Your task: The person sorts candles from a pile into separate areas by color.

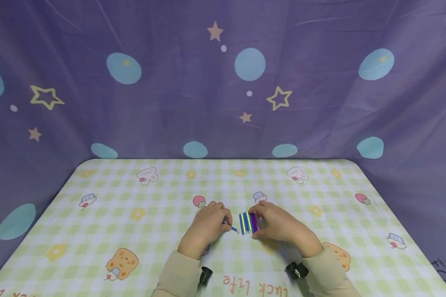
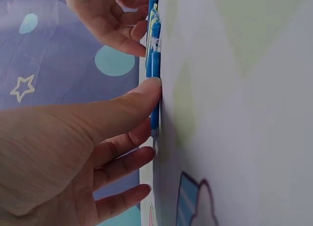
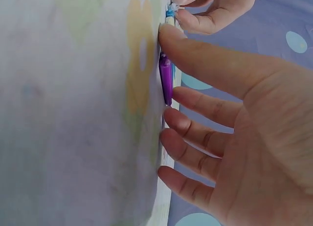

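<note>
Thin, shiny sticks in blue, yellow and purple lie side by side in a compact row (image 1: 248, 222) on the checked cloth. To the left of the row, my left hand (image 1: 209, 222) pinches a single blue stick (image 2: 155, 108) between thumb and fingers, its pale tip pointing at the row. My right hand (image 1: 276, 222) is at the row's right end, thumb on the near side and fingers on the far side, holding it about the purple sticks (image 3: 166, 79). Part of the row is hidden behind the hands in both wrist views.
A green-and-white checked tablecloth (image 1: 163, 247) with printed cartoons covers the table. Behind the table's far edge hangs a purple curtain (image 1: 171, 103) with stars and blue spots. Each wrist carries a dark strap-on device (image 1: 296, 271).
</note>
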The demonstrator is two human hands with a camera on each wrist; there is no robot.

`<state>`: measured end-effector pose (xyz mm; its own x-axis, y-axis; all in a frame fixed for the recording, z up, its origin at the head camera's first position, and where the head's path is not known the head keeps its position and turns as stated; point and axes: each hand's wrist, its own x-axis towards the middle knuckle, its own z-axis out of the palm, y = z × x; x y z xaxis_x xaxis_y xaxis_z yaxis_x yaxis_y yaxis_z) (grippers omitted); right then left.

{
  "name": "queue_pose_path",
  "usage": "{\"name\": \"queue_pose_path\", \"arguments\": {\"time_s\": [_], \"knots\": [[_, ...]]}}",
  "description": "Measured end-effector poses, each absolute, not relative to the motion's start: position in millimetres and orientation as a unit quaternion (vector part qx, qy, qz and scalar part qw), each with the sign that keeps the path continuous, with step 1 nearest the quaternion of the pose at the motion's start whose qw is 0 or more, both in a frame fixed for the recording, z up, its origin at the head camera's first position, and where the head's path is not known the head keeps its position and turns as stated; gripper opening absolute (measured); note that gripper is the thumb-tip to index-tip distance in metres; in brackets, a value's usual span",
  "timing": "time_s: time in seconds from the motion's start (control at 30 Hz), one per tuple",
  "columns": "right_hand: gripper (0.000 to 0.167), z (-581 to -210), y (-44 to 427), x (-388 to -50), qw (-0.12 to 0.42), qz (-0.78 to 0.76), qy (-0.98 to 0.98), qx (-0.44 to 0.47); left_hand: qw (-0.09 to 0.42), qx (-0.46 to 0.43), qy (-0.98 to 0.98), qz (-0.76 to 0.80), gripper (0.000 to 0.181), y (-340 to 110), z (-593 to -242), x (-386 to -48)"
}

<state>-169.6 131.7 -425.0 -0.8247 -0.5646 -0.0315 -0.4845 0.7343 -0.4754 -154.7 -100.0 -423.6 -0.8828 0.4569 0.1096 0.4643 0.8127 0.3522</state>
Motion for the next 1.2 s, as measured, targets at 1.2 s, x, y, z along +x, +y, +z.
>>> {"name": "queue_pose_path", "arguments": {"time_s": [1.2], "knots": [[0.018,-415.8,133.1,-173.8,0.033,-0.255,0.915,-0.312,-0.019,-0.207,-0.947,-0.247,0.014,-114.8,-420.0,-160.7]]}}
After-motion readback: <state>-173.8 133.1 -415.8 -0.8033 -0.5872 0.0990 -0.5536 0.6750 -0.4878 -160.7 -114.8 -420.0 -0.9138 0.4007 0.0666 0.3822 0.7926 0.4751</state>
